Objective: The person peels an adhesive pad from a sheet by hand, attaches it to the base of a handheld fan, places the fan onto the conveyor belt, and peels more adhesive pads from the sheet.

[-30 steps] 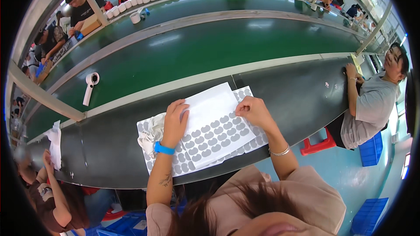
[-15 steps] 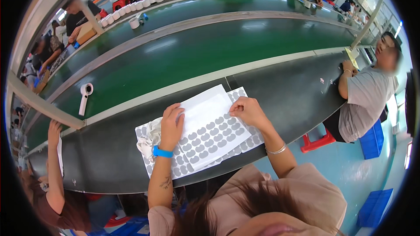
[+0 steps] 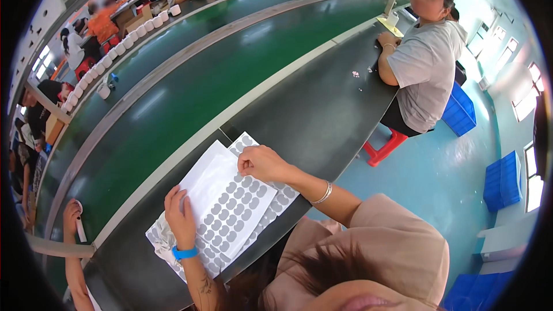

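Note:
A white sheet (image 3: 201,173) with rows of grey rounded stickers (image 3: 239,203) lies at a slant on the bench; its upper-left part is blank. Beneath it are more such sticker sheets (image 3: 283,197), fanned out at the edges. My left hand (image 3: 181,219), a blue band at its wrist, rests with fingers stretched out on the sheet's left edge. A crumpled whitish piece (image 3: 163,237) lies beside that hand. Over the sheet's upper right edge, my right hand (image 3: 262,164) has its fingertips pinched together; whatever is between them is hidden.
The dark bench (image 3: 311,106) borders a green conveyor belt (image 3: 190,86). White cylindrical parts (image 3: 132,37) line its far side. At left, another person's hand (image 3: 71,212) holds a white handle-shaped device (image 3: 80,227). A seated person (image 3: 423,69) leans on the bench at right, near blue crates (image 3: 500,181).
The view has swung rightward, so the sheets appear further left. The neighbour's hand at left has taken hold of the white device that lay on the belt. My hands keep much the same pose.

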Tool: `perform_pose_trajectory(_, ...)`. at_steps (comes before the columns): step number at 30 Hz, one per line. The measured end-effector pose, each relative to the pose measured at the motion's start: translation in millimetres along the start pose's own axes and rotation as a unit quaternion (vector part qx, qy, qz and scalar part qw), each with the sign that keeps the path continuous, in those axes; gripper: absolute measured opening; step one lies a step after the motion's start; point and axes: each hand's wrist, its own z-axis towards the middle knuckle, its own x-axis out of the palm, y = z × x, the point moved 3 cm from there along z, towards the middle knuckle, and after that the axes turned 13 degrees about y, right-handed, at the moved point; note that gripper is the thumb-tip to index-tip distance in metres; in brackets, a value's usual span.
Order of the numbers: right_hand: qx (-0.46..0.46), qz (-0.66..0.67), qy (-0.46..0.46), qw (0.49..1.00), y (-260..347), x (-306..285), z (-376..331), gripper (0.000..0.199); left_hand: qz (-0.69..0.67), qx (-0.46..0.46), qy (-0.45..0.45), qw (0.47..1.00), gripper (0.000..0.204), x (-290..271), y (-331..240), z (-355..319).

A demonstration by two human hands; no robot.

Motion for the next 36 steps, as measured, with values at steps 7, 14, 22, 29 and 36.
perform_pose_trajectory(7, -0.021, -0.01, -0.025, 0.999, 2, 1, -2, 0.006, -0.005, -0.009, -0.004, 1.0, 0.017, -1, 0, -1)
perform_pose_trajectory(14, 0.008, 0.005, -0.006, 1.0, 0, 2, -1, 0.009, -0.011, -0.012, 0.01, 1.0, 0.017, -1, 1, -1)
perform_pose_trajectory(22, 0.025, -0.013, 0.002, 1.0, 9, -1, -3, 0.009, -0.027, -0.015, 0.013, 0.999, 0.017, 0, 4, -3)
perform_pose_trajectory(29, 0.038, -0.042, -0.001, 0.998, 14, 2, -4, 0.006, -0.009, -0.008, 0.012, 1.0, 0.017, -2, -1, 0)
perform_pose_trajectory(36, 0.014, -0.048, -0.002, 0.999, 14, 5, -4, 0.003, 0.006, -0.01, 0.014, 1.0, 0.018, -3, -2, -1)
